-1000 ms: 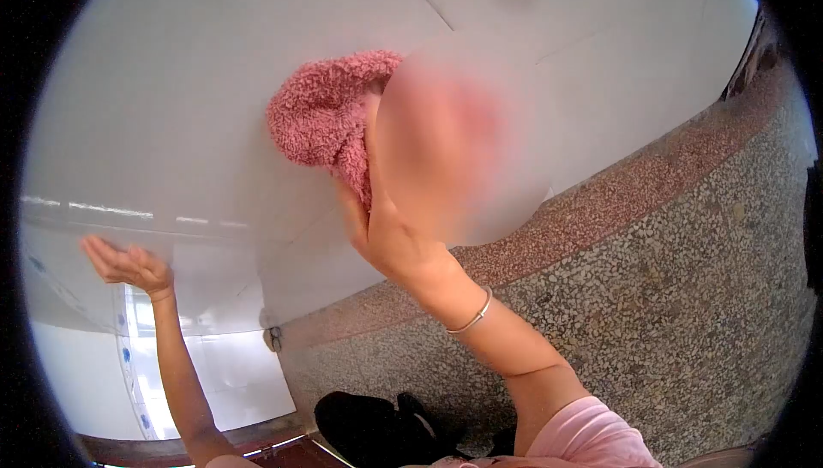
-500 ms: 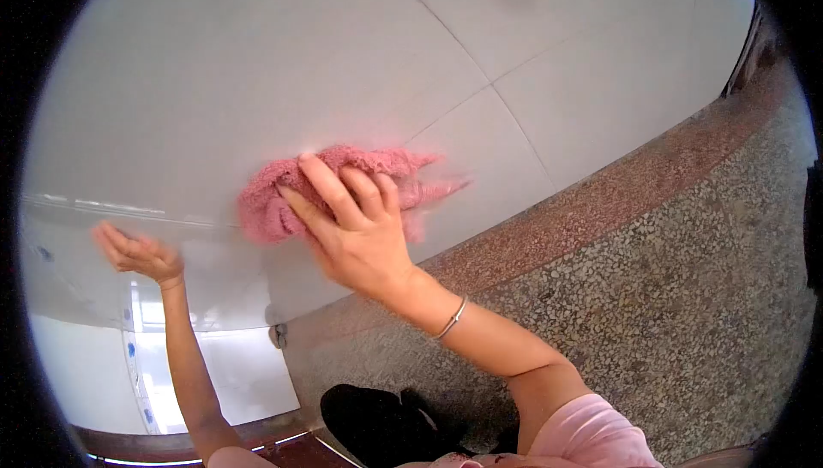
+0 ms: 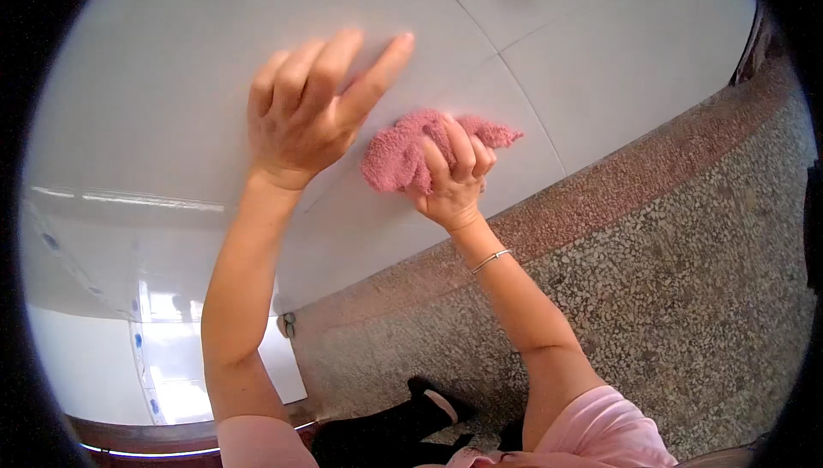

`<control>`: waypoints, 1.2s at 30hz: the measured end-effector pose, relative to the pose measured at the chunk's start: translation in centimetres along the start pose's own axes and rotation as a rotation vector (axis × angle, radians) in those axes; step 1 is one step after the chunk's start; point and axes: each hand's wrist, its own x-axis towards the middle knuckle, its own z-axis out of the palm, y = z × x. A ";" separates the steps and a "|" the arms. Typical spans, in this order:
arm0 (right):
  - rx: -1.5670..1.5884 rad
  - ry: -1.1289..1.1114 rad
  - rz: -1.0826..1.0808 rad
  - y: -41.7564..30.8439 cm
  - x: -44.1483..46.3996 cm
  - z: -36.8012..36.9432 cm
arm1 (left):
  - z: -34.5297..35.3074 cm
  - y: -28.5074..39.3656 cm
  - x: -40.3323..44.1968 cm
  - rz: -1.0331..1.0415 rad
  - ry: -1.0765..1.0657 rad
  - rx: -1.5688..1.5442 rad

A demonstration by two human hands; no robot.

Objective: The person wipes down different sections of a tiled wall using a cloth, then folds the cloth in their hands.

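My right hand [image 3: 454, 183], with a bangle on its wrist, presses a pink fluffy cloth [image 3: 403, 155] against the white tiled wall [image 3: 617, 82]. Its fingers curl over the bunched cloth, and one end of the cloth sticks out to the right. Up and to the left of the cloth is my left hand [image 3: 309, 112], back towards me. Nothing shows in it; the thumb stretches to the right and the other fingers are loosely bent, apart from the thumb. Whether it touches the wall I cannot tell.
A reddish speckled border [image 3: 591, 194] runs along the foot of the wall. Beyond it lies a grey speckled terrazzo floor [image 3: 677, 305]. Shiny white tiles [image 3: 86, 357] with blue marks reflect light at lower left. A black shoe [image 3: 437, 399] shows below.
My right hand has slid the cloth to the right and slightly up along the wall. My left hand has come from the lower left up to the middle of the view, near the cloth.
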 end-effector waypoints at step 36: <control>0.043 -0.018 0.037 -0.3 1.2 -1.1 | 0.7 0.7 1.2 0.043 -0.020 -0.020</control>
